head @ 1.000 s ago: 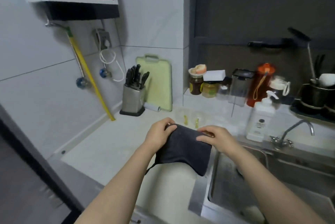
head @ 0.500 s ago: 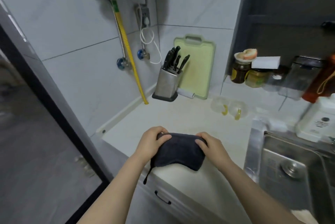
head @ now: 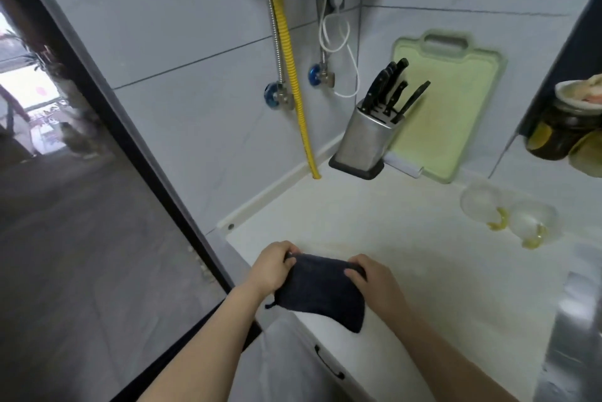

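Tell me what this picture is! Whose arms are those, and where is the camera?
There is no machine here, just a person in a kitchen. The camera sits on their head and looks down, so you see their own two arms. The left hand and right hand each grip one end of a folded dark blue-grey cloth at the front edge of a pale cream countertop. Farther back stand a steel knife block with black-handled knives, a light green plastic cutting board leaning on the wall, and two clear cups with yellow handles.

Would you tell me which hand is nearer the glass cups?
Right: the right hand grips the cloth at the end toward the cups; the left hand grips the far end.
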Demonstrator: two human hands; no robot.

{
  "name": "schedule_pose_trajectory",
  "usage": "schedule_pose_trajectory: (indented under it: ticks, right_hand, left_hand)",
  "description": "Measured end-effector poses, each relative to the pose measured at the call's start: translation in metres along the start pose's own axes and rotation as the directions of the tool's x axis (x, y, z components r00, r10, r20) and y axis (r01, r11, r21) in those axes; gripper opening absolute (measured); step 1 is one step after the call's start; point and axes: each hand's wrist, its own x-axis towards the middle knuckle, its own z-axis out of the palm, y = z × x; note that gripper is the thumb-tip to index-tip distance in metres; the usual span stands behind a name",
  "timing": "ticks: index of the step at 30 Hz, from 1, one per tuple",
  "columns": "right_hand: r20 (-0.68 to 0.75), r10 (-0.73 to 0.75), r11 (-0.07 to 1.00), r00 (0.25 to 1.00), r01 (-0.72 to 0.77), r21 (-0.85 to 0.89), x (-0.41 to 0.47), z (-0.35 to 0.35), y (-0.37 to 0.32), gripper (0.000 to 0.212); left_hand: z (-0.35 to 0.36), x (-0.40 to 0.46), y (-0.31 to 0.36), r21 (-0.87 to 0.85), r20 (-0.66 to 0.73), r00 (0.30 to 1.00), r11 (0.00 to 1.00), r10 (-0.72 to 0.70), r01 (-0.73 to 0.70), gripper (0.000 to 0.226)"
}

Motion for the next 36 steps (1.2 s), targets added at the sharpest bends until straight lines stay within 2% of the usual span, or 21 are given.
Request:
schedule_pose_trajectory:
  ticks: [4, 10, 14, 17, 20, 22, 24, 26, 29, 36]
  right_hand:
    - [0.024, -0.011, 1.0, 1.0, 0.011, -0.003, 0.033, 0.008, 0.0, 0.015]
    - [0.01, 0.053, 0.999, 0.999, -0.053, -0.013, 0.074, 0.026, 0.0, 0.012]
    - [-0.096, 0.173, 0.985, 0.98, -0.175, -0.007, 0.105, 0.037, 0.001, 0.016]
    - [-0.16, 0.223, 0.967, 0.962, -0.239, -0.084, 0.119, 0.046, 0.007, 0.023]
    - [-0.276, 0.115, 0.96, 0.954, -0.178, -0.215, 0.118, 0.064, 0.01, 0.033]
    - [-0.314, 0.057, 0.937, 0.948, -0.159, -0.31, 0.113, 0.082, 0.011, 0.042]
    - [-0.288, 0.026, 0.901, 0.957, -0.148, -0.407, 0.109, 0.099, 0.007, 0.039]
    - [-0.243, 0.049, 0.875, 0.969, -0.159, -0.458, 0.108, 0.116, 0.007, 0.029]
    - [-0.154, 0.217, 0.829, 0.964, -0.265, -0.492, 0.107, 0.129, 0.005, 0.058]
    - [-0.096, 0.264, 0.753, 0.96, -0.267, -0.601, 0.114, 0.111, 0.019, 0.059]
  left_hand:
    - [-0.005, 0.032, -0.011, 0.004, -0.04, 0.998, 0.999, -0.039, 0.04, 0.014]
    - [-0.014, 0.086, -0.03, 0.021, -0.006, 0.999, 0.999, -0.041, 0.041, 0.017]
    - [-0.012, 0.13, -0.039, 0.047, 0.028, 0.999, 0.998, 0.034, -0.035, 0.02]
    - [0.002, 0.152, -0.047, 0.101, 0.033, 0.995, 0.991, 0.09, -0.092, 0.022]
    - [0.025, 0.16, -0.062, 0.283, 0.002, 0.974, 0.934, 0.226, -0.217, 0.036]
    - [0.039, 0.154, -0.068, 0.356, 0.054, 0.949, 0.882, 0.311, -0.31, 0.038]
    - [0.05, 0.146, -0.074, 0.413, 0.118, 0.916, 0.82, 0.384, -0.397, 0.029]
    - [0.055, 0.142, -0.083, 0.459, 0.19, 0.917, 0.793, 0.352, -0.4, 0.041]
    - [0.061, 0.142, -0.093, 0.518, 0.228, 0.917, 0.757, 0.327, -0.398, 0.048]
    - [0.081, 0.151, -0.076, 0.522, 0.21, 0.937, 0.779, 0.278, -0.348, 0.063]
